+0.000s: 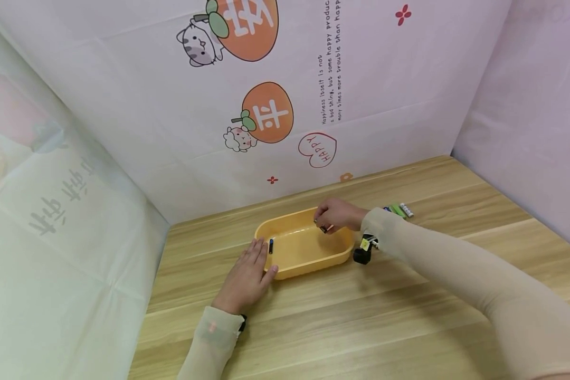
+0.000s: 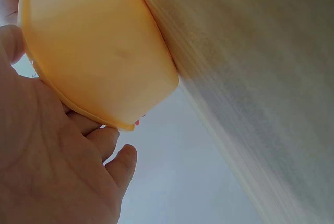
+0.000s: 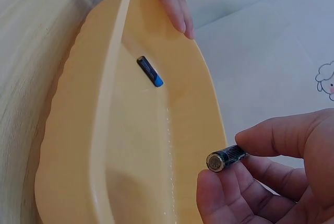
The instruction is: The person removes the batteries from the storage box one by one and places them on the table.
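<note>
A yellow oval plastic tray (image 1: 309, 268) sits on the wooden table. At its left end my left hand (image 1: 244, 277) rests on the rim with fingers fairly straight; in the left wrist view the palm (image 2: 57, 156) faces the tray's outer wall. Over the right part of the tray, my right hand (image 1: 341, 214) pinches a dark battery (image 3: 227, 158) between thumb and fingers, its flat metal end showing in the right wrist view. Inside the tray, near the left end, lies a black battery with a blue end (image 1: 271, 246).
Several batteries (image 1: 399, 210), green and white ones among them, lie on the table (image 1: 313, 327) right of the tray, partly hidden by the right sleeve. A printed white sheet (image 1: 180, 126) hangs behind the table, with more sheeting at both sides.
</note>
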Tool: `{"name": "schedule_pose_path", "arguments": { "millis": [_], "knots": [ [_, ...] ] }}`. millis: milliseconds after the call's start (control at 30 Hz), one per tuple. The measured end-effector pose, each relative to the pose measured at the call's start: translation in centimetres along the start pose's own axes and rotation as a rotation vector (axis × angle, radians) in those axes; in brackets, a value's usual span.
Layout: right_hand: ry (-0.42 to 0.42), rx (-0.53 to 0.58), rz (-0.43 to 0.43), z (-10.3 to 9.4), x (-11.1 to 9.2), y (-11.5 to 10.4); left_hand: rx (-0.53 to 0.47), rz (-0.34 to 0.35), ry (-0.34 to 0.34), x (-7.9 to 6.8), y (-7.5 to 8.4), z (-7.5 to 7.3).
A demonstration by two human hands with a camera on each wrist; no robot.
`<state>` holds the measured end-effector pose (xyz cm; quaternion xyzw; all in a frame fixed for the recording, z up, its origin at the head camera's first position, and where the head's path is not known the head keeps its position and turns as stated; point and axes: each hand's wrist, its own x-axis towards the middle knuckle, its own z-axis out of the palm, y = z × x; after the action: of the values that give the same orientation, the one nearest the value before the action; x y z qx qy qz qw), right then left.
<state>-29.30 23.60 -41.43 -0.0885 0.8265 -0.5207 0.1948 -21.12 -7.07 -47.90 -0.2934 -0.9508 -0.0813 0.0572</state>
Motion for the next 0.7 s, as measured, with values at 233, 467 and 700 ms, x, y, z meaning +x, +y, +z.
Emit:
{"name": "schedule_pose_path", "arguments": {
  "millis": [233,467,700],
  "knots": [
    [0.025,-0.021,0.004,-1.2,-0.5,0.4,0.004,0.001,0.008,0.0,0.0,0.1],
    [0.035,-0.032,0.02,-2.3,-0.8,0.5,0.002,0.012,0.021,0.0,0.0,0.1],
    [0.057,-0.051,0.026,-3.4,-0.8,1.1,0.001,0.01,0.014,0.0,0.0,0.0]
  ]
}}
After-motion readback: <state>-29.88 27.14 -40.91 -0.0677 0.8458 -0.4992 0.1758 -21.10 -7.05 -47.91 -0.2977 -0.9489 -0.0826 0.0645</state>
